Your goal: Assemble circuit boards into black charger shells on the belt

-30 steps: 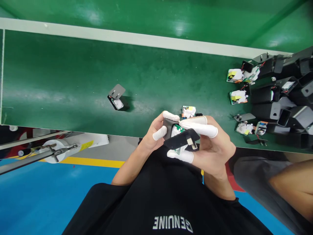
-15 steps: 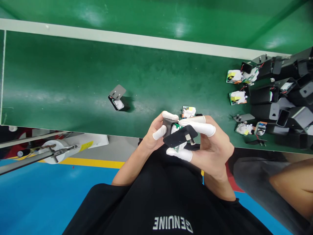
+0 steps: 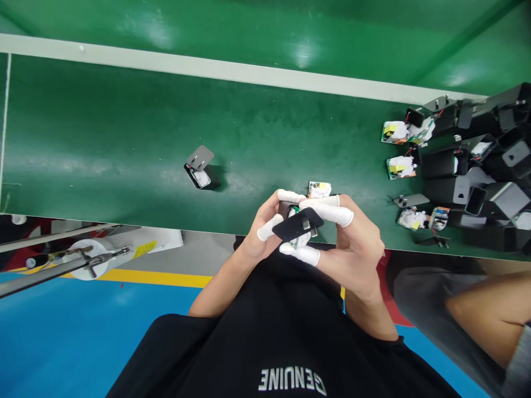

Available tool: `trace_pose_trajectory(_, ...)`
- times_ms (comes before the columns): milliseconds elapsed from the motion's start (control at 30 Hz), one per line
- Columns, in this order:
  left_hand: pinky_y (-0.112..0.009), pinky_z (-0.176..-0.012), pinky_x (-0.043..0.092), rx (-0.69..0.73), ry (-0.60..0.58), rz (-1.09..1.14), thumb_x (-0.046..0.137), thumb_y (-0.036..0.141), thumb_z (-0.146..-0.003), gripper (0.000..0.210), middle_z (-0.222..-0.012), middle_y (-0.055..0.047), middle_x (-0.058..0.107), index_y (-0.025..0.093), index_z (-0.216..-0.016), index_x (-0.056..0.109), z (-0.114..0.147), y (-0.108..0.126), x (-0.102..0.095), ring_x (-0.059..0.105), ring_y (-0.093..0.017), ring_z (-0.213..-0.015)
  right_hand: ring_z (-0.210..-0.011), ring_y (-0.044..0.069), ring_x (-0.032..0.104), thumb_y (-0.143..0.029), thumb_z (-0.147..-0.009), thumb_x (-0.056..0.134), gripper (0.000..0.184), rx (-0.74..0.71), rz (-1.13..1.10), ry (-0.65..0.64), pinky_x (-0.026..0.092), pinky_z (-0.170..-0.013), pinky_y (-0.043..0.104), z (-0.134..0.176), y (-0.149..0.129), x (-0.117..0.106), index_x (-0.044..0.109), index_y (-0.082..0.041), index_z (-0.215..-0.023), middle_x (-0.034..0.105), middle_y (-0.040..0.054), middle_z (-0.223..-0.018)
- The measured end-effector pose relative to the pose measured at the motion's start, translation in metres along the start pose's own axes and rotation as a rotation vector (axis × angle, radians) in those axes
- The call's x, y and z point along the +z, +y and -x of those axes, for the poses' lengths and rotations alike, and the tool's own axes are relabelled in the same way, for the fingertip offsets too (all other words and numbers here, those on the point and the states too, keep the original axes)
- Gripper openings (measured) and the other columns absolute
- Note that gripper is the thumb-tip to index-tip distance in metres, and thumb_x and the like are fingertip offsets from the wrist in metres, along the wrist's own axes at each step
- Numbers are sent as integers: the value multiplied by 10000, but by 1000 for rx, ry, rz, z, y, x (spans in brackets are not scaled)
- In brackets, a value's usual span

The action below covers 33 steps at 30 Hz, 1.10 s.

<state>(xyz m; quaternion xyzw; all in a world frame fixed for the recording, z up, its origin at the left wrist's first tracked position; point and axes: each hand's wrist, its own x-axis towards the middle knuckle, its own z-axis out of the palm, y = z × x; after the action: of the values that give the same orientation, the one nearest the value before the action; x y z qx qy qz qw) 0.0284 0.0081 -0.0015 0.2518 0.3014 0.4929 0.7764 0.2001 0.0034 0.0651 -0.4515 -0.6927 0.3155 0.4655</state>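
White finger cots cover the fingertips of both hands. My left hand [image 3: 257,237] grips a small black plastic housing [image 3: 284,209], its open end turned to the right. My right hand [image 3: 354,243] pinches a circuit board [image 3: 302,241] with white filler on it, thumb below and fingers above. The board sits at the housing's mouth; how deep it reaches inside is hidden. A black cover plate [image 3: 296,225] with metal parts lies tilted across the front of the board. Just beyond my right fingers, another white-coated board [image 3: 319,189] rests on the bench.
On the green bench [image 3: 124,121], a black housing [image 3: 199,179] with a tilted pronged cover stands left of my hands. Several black housings [image 3: 446,160] and loose boards [image 3: 401,167] crowd the right end. A neighbouring person's arm [image 3: 485,315] is at lower right.
My right hand has shifted left toward the housing, bringing the board and cover plate with it. Less of the housing shows now. My left hand has hardly moved.
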Motion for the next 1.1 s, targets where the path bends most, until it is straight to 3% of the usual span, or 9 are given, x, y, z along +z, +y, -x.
trace_pose_trajectory(133, -344, -718, 579, 40, 15, -12, 735, 816, -905, 644, -1143, -80, 695, 242, -1197, 755, 2, 8, 11, 659, -199, -817, -993, 287, 778, -317, -850, 1018, 641, -33, 73, 1, 681, -839, 466, 3, 3, 6, 723, -326, -1419, 802, 69, -1202)
trace_pose_trajectory(233, -339, -687, 575, 35, 10, -5, 767, 853, -843, 714, -1108, -78, 701, 240, -1207, 735, 3, 10, 14, 647, -200, -804, -1026, 288, 779, -269, -877, 991, 625, -44, 84, -3, 685, -869, 477, 3, 4, 7, 712, -320, -1434, 798, 78, -1239)
trace_pose_trajectory(467, -344, -723, 586, 13, 9, 45, 1034, 605, -628, 699, -1079, -33, 678, 274, -1165, 733, 5, 6, 15, 636, -193, -832, -1141, 344, 749, -318, -836, 1024, 670, -55, 112, -21, 677, -938, 563, 6, 6, 5, 721, -359, -1432, 769, 94, -1300)
trace_pose_trajectory(700, -354, -836, 569, 9, 100, 14, 1063, 598, -594, 674, -1100, -36, 659, 262, -1073, 730, 8, 6, 23, 646, -225, -991, -1108, 348, 711, -422, -810, 1040, 640, -39, 145, 15, 626, -947, 589, 8, 6, 9, 726, -355, -1363, 747, 89, -1229)
trace_pose_trajectory(933, -327, -651, 502, -48, 45, 69, 910, 640, -765, 597, -857, -6, 644, 249, -1167, 705, 8, 3, 26, 583, -174, -705, -1163, 359, 700, -391, -843, 1010, 744, -5, 147, -25, 604, -1012, 613, 10, 13, 9, 665, -365, -1501, 727, 87, -1289)
trace_pose_trajectory(1000, -345, -664, 522, -68, 73, 77, 855, 708, -811, 610, -835, -18, 641, 228, -1153, 695, 8, 4, 28, 608, -195, -723, -1178, 360, 699, -389, -847, 1004, 802, -8, 135, -33, 603, -1027, 610, 10, 16, 6, 628, -364, -1556, 727, 88, -1311)
trace_pose_trajectory(1100, -412, -808, 612, -97, 147, 117, 752, 763, -896, 598, -941, -63, 683, 214, -1126, 692, 8, 5, 32, 713, -271, -919, -1254, 365, 685, -387, -868, 985, 825, -11, 114, -100, 601, -1068, 605, 9, 19, 1, 597, -362, -1596, 715, 96, -1390)
